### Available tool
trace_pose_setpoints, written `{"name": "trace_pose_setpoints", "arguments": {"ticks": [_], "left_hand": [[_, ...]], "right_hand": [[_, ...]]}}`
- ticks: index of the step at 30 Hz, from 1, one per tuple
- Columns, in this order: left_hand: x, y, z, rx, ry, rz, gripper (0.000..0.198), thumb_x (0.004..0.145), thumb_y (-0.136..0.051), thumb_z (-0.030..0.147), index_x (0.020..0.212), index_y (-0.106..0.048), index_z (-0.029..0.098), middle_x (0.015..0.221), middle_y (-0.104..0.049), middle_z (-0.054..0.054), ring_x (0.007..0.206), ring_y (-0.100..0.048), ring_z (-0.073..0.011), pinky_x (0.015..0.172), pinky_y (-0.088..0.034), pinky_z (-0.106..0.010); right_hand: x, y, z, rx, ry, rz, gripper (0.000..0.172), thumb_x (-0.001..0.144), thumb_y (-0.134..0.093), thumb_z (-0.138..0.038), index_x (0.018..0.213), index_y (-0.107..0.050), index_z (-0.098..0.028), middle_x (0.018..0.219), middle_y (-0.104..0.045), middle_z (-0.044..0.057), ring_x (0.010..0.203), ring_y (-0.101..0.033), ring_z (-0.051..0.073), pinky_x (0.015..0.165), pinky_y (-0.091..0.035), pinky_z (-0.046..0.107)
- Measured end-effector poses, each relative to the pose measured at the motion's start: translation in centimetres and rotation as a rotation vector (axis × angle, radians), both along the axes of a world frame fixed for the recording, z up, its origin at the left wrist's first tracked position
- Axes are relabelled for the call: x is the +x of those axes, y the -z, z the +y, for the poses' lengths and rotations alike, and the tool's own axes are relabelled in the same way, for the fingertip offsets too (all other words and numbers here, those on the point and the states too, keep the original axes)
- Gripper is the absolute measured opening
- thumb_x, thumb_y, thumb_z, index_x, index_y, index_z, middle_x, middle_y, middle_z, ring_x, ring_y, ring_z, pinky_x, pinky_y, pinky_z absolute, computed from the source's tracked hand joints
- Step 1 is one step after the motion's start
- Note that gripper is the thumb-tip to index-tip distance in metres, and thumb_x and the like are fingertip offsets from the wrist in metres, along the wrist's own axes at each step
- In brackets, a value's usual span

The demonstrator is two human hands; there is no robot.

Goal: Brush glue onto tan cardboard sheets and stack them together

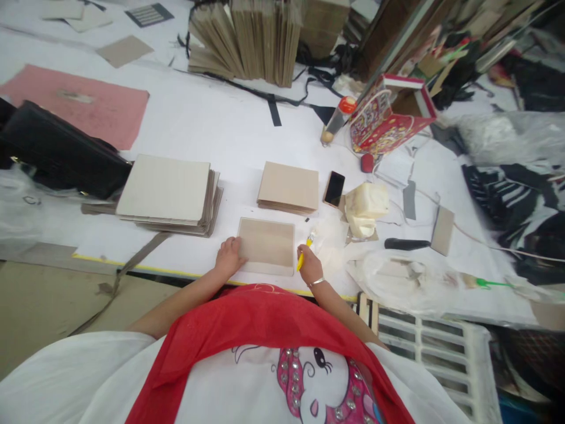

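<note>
Beige board [267,246] flat near worktop [212,129] front edge. Left hand [228,257] loosely open, pressing its left edge. Right hand [310,266] closed round yellow tool [302,258] at right edge. Risk: board slides if pressure slackens, tool strays.

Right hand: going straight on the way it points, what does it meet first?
Likely the right edge of the single beige board: the right hand, holding a yellow tool, points forward-left at it. Depth is unclear; it may pass just above.
</note>
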State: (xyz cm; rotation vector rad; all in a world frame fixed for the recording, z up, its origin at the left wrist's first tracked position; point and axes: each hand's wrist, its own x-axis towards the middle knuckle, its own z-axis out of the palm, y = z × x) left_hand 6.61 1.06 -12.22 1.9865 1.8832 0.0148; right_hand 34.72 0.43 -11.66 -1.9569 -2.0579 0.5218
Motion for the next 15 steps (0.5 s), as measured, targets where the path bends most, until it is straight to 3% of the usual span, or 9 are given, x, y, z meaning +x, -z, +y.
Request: {"name": "trace_pose_setpoints", "arguments": {"ticks": [3, 6, 10, 13, 15], "left_hand": [[-1.3, 0.5, -0.3, -0.002, -0.052, -0.035, 0.061, 0.071, -0.063, 0.034, 0.123, -0.038, 0.014, 0.117, -0.044, -0.012, 0.105, -0.042, -0.0241, 0.093, -0.034, -0.037], [-1.7, 0.5, -0.3, 0.004, -0.065, -0.045, 0.057, 0.072, -0.062, 0.032, 0.122, -0.04, 0.014, 0.114, -0.045, -0.012, 0.101, -0.044, -0.0227, 0.091, -0.036, -0.036], [-1.3, 0.2, 0.2, 0.08, 0.052, -0.018, 0.048, 0.077, -0.056, 0.027, 0.122, -0.043, 0.017, 0.125, -0.042, -0.012, 0.11, -0.04, -0.0249, 0.091, -0.036, -0.038], [-0.8, 0.1, 0.9, 0.122, 0.235, -0.015, 0.04, 0.08, -0.052, 0.026, 0.119, -0.046, 0.021, 0.133, -0.038, -0.009, 0.118, -0.034, -0.026, 0.093, -0.034, -0.04], [-0.5, 0.1, 1.4, 0.111, 0.317, -0.006, 0.039, 0.08, -0.053, 0.028, 0.118, -0.048, 0.023, 0.133, -0.039, -0.008, 0.118, -0.034, -0.0264, 0.092, -0.035, -0.041]], "right_hand": [[-0.3, 2.8, -2.1, 0.086, -0.172, -0.112, 0.029, 0.089, -0.035, -0.027, 0.107, -0.053, -0.013, 0.088, -0.062, 0.01, 0.078, -0.056, 0.018, 0.069, -0.044, 0.028], [-0.4, 3.1, -2.3, 0.118, -0.27, -0.177, 0.029, 0.088, -0.04, -0.029, 0.104, -0.057, -0.011, 0.082, -0.062, 0.012, 0.077, -0.056, 0.019, 0.07, -0.044, 0.03], [-1.3, -0.6, 0.5, 0.099, -0.191, -0.037, 0.036, 0.086, -0.043, -0.04, 0.107, -0.057, -0.014, 0.077, -0.063, 0.008, 0.069, -0.058, 0.018, 0.066, -0.044, 0.028], [-3.6, -3.5, 3.9, 0.016, -0.024, 0.296, 0.04, 0.088, -0.037, -0.045, 0.113, -0.054, -0.019, 0.077, -0.064, 0.004, 0.062, -0.059, 0.014, 0.062, -0.047, 0.026], [-6.0, -4.2, 6.4, -0.124, 0.088, 0.562, 0.041, 0.088, -0.033, -0.048, 0.104, -0.057, -0.019, 0.071, -0.063, 0.001, 0.053, -0.057, 0.011, 0.056, -0.048, 0.024]]}}
